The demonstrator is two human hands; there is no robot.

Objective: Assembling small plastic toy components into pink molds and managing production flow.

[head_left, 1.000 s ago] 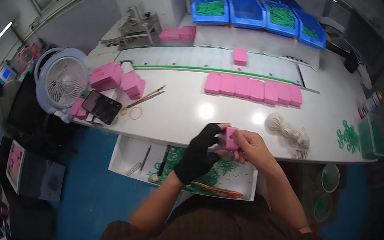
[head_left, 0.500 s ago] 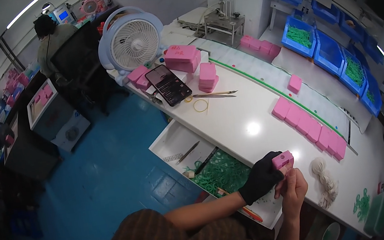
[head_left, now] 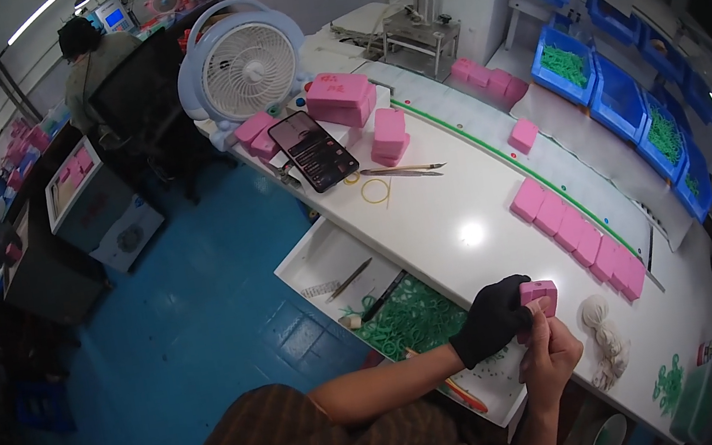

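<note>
Over the table's near edge, both my hands are closed around one pink rubber mold (head_left: 538,292). My left hand (head_left: 493,320), in a black glove, grips it from the left, its fingertips mostly hidden. My bare right hand (head_left: 551,346) presses thumb and fingers against the lower side. Right of my hands lies a bundle of whitish cloth (head_left: 606,341). Just beyond stands a slanting row of pink molds (head_left: 574,234). Beneath my left forearm, an open white drawer (head_left: 305,254) holds a heap of green pieces (head_left: 417,315).
A pale belt (head_left: 583,186) with a green edge carries a single pink mold (head_left: 524,135). Blue bins (head_left: 562,64) with green pieces line the far right. A phone (head_left: 314,150), stacked molds (head_left: 341,99) and a fan (head_left: 249,67) stand at left. A person (head_left: 93,64) sits beyond.
The mold in my hands has tilted and shifted slightly right together with both hands. On the belt, the lone mold and coloured dots have travelled away toward the upper left.
</note>
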